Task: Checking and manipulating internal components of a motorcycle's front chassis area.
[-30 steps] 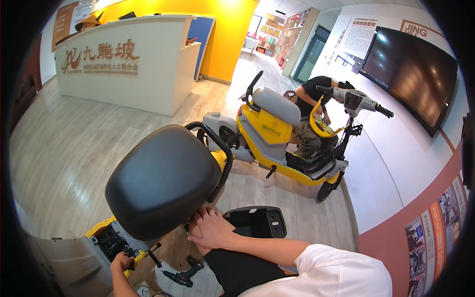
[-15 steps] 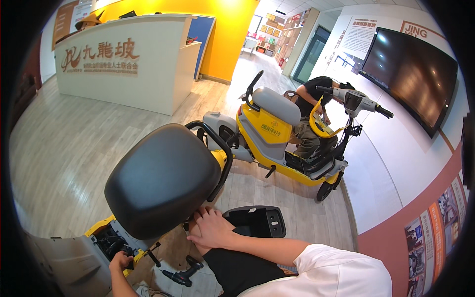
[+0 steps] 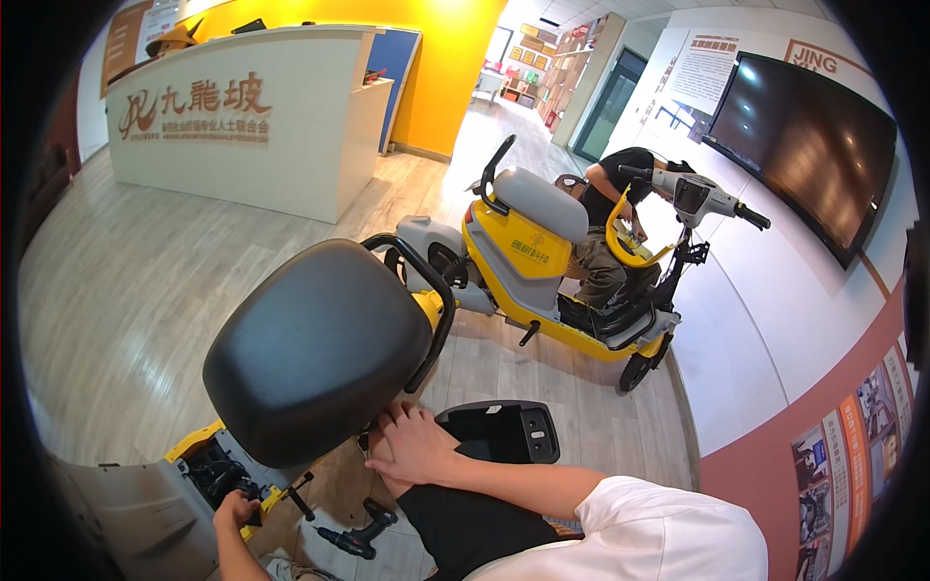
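My right hand (image 3: 418,447) lies with its fingers stretched out over my bent bare knee, beside the black scooter seat (image 3: 320,349). Low on the left, my left hand (image 3: 235,508) reaches into the uncovered opening (image 3: 218,470) of the yellow-and-grey scooter, among dark parts. Its fingers are curled there, and what they hold, if anything, is hidden. Close to that hand, a black kickstand-like bar (image 3: 302,504) sticks out from the frame. A black cordless drill (image 3: 360,531) lies on the floor between my left hand and my leg.
An open black storage bin (image 3: 542,433) stands on the floor beyond my knee. A second yellow scooter (image 3: 518,237) stands ahead, with a person (image 3: 620,184) in black crouching behind it. Further back are a white reception counter (image 3: 310,174) and a wall screen (image 3: 809,145).
Both hands stay where they were. The view has shifted only very slightly, and the crouching person's arms have moved a little.
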Tool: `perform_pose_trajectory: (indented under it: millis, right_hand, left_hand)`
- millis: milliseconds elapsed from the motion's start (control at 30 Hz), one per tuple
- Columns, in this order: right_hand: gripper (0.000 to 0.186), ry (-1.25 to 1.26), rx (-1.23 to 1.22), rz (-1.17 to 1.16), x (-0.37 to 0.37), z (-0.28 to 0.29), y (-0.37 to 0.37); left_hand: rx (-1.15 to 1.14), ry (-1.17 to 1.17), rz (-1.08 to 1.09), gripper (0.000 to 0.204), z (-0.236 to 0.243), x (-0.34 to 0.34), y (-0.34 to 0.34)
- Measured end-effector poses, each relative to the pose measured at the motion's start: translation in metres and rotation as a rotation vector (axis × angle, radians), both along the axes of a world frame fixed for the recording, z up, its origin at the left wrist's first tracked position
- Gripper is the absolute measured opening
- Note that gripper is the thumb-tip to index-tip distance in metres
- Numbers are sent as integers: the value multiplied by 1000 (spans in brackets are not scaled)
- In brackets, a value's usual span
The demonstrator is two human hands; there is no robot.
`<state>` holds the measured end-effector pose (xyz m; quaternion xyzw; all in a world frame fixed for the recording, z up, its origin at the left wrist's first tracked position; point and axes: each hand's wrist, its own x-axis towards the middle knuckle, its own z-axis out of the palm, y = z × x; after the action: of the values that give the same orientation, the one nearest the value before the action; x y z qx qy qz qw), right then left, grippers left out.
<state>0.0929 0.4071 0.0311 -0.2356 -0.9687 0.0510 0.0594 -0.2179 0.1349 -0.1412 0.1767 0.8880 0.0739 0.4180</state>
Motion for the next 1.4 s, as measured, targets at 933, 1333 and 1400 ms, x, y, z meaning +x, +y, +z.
perform_pose_trajectory:
  millis: [933, 1333, 1400]
  right_hand:
    - [76, 2, -7, 3, 0, 1, 0]
    - [75, 10, 5, 12, -3, -2, -2]
    - [75, 6, 16, -1, 0, -2, 1]
  left_hand:
    - [-14, 20, -2, 53, -7, -3, -1]
    - [9, 39, -18, 53, -16, -9, -10]
    - [11, 21, -8, 53, -2, -1, 3]
